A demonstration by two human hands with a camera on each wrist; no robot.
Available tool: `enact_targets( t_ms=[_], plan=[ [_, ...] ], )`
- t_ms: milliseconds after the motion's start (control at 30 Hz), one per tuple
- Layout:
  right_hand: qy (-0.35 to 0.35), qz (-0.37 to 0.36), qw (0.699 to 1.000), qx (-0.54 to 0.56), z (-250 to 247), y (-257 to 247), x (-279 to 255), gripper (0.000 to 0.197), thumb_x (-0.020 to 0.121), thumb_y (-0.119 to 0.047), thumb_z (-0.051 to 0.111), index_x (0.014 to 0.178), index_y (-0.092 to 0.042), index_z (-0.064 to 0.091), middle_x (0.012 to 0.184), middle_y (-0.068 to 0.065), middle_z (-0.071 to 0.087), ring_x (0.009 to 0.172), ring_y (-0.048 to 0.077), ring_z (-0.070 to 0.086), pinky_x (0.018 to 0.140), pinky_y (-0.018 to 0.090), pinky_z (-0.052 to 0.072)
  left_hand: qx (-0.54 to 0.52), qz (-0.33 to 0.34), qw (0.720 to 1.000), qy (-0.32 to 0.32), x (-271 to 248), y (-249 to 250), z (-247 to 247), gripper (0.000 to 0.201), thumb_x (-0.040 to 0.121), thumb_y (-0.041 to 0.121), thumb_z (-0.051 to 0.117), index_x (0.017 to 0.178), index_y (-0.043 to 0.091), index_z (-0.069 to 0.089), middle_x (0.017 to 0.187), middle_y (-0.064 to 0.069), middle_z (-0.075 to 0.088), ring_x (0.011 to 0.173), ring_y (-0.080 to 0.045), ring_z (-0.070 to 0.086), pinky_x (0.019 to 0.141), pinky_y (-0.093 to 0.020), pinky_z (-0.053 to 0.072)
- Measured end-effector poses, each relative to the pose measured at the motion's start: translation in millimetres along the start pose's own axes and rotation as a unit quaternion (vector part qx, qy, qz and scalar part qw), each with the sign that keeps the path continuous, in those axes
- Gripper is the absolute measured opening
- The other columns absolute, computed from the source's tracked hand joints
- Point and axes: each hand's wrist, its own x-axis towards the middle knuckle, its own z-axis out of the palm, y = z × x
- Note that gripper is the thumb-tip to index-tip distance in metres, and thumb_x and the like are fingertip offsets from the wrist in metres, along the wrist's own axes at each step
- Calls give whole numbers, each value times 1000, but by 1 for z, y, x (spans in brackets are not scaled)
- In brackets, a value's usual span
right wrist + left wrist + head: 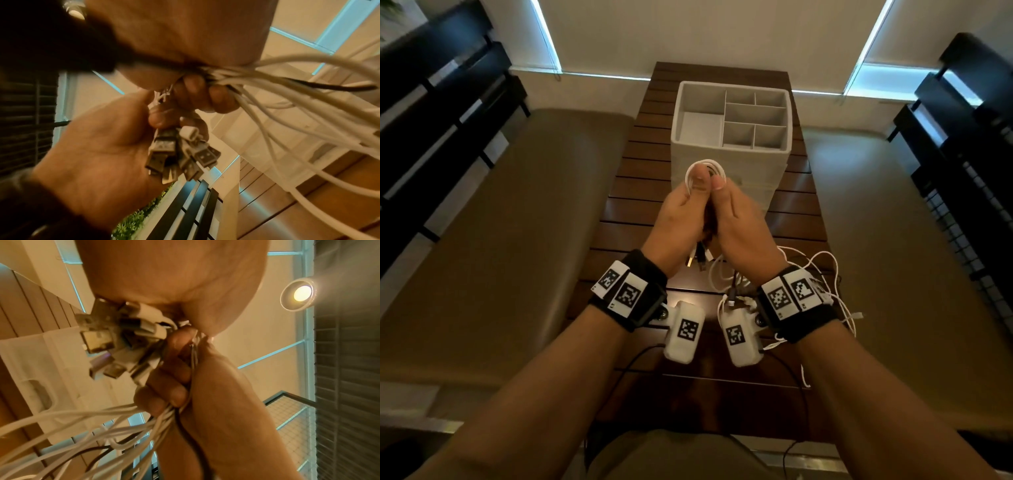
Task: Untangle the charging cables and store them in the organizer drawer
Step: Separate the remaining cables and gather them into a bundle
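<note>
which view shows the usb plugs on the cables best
The left wrist view: the metal usb plugs fan out large and close. The right wrist view shows the cluster smaller and blurrier; the head view shows only tips below the hands.

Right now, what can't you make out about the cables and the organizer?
- Cable count: head view, both hands cover the bundle.
- Plug types: wrist views, blurred and overlapping.
- Drawer front of the organizer: head view, hidden behind the hands.
- Loose cables: partly under the right wrist.

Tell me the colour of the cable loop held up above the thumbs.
White. The cable loop pinched between both thumbs shows best in the head view.
</note>
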Motion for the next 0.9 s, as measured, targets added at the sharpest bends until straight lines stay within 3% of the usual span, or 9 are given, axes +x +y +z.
enact_targets(
  t_ms=[67,133,200,267,433,533,633,767,900],
  plan=[
    [4,-8,999,-49,1,-2,0,44,113,-44,28,111,-14,60,83,-1,69,71,8,67,62,26,54,-2,-20,1000,-1,1,4,-2,68,94,65,44,116,4,65,102,-14,77,90,-20,76,71,-29,61],
    [-6,-27,995,-91,5,-1,1,38,113,-38,30,120,-15,59,87,-1,70,72,9,68,65,30,57,2,-37,999,13,1,5,-5,57,97,61,55,105,6,65,92,-12,76,84,-15,75,71,-27,61],
    [-27,-84,984,-155,10,2,1,34,110,-30,36,128,-14,60,93,5,71,75,20,69,69,43,59,4,-31,999,33,1,4,-5,38,96,47,71,89,11,61,75,-4,68,72,-13,68,66,-28,56],
    [-44,-128,966,-219,16,5,0,40,106,-31,37,131,-12,62,96,9,72,77,23,67,70,46,58,-19,-27,997,68,0,0,-4,30,92,34,79,80,13,61,73,-4,66,71,-15,67,68,-31,55],
    [-65,-157,954,-247,15,2,-3,40,104,-24,40,127,1,60,103,16,67,81,28,66,70,43,56,-43,-11,991,128,-1,3,-6,28,89,27,82,85,4,67,81,-18,65,74,-25,66,71,-38,57],
    [-59,-82,982,-158,12,-8,-3,29,110,-26,40,127,-7,53,93,6,69,73,18,67,63,36,53,-49,-5,989,140,-4,6,-7,23,92,24,79,87,4,70,80,-14,69,73,-21,68,69,-33,60],
    [-84,-13,993,-80,6,-15,-4,26,109,-30,43,131,-18,49,92,-2,69,76,10,67,68,31,57,-71,-13,988,134,-6,7,-8,21,93,23,78,89,3,70,78,-12,69,70,-20,69,64,-31,59],
    [-129,17,991,-13,-2,-8,-12,26,108,-31,50,129,-17,51,105,1,68,93,15,67,84,41,59,-101,-38,983,149,-3,8,-14,23,93,22,77,89,-1,75,78,-13,71,65,-21,69,59,-30,57],
    [-99,5,992,-79,3,-5,-14,12,110,-29,45,108,-17,46,85,0,62,69,13,59,59,27,47,-94,-41,984,148,1,6,-14,19,94,24,76,81,10,73,77,-7,73,66,-17,68,61,-29,57]
  ],
)
